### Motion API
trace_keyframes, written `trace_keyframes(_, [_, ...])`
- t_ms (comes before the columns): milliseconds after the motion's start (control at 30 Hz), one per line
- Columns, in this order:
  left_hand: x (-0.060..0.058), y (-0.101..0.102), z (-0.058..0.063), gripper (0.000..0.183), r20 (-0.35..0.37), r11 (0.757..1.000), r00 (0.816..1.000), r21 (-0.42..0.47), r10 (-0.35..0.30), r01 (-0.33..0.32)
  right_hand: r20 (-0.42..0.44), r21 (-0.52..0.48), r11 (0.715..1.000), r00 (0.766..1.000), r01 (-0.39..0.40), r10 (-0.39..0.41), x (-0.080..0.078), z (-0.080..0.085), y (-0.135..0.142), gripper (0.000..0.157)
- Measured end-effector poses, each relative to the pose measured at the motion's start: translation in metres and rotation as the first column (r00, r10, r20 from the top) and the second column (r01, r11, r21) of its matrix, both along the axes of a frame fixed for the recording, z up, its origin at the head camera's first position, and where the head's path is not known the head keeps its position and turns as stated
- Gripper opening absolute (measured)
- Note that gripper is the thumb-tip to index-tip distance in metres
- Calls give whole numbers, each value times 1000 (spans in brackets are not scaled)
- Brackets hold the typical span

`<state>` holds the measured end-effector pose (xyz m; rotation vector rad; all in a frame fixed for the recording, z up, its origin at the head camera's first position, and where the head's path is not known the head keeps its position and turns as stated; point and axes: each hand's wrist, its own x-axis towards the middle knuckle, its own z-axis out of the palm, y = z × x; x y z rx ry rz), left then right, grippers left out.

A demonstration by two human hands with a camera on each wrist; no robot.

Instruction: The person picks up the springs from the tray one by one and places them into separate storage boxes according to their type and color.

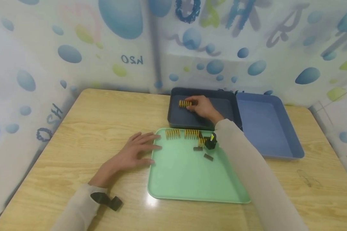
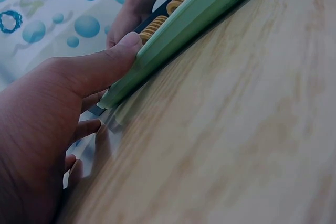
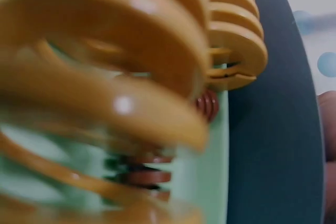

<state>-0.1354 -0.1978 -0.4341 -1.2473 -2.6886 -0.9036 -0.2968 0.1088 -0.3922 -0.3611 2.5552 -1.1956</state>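
My right hand [image 1: 201, 106] is inside the dark grey-blue tray [image 1: 173, 120], its thumb and fingers pinching the right end of a yellow coil spring [image 1: 185, 103]. Spread out flat, my left hand [image 1: 137, 150] reaches the left rim of the green tray [image 1: 191, 179] with its fingertips. Along that tray's far edge lie two yellow springs [image 1: 173, 133], with another yellow spring [image 1: 201, 142] partly hidden by the right wrist camera. Small dark springs [image 1: 208, 157] lie just in front. Large and blurred, a yellow spring [image 3: 105, 87] fills much of the right wrist view.
To the right of the dark tray stands a blue tray [image 1: 269, 128]. All the trays sit on a wooden table [image 1: 118, 109], which meets a patterned wall [image 1: 104, 64] at the back. The green tray's far edge adjoins the dark tray's near side.
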Motion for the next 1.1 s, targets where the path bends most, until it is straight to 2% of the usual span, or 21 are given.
trace_keyframes(367, [1, 0, 3, 47, -4, 1000, 1000, 5, -1, 1, 11, 14, 999, 999, 51, -51, 0, 2, 1, 45])
trace_keyframes(600, [2, -1, 3, 46, 12, 1000, 1000, -1, 4, -4, 21, -17, 997, 997, 77, -77, 2, 5, 2, 46])
trace_keyframes(1100, [2, -1, 3, 46, 15, 1000, 1000, -7, 5, -5, -56, 32, 987, 986, 158, -156, -2, 1, -2, 46])
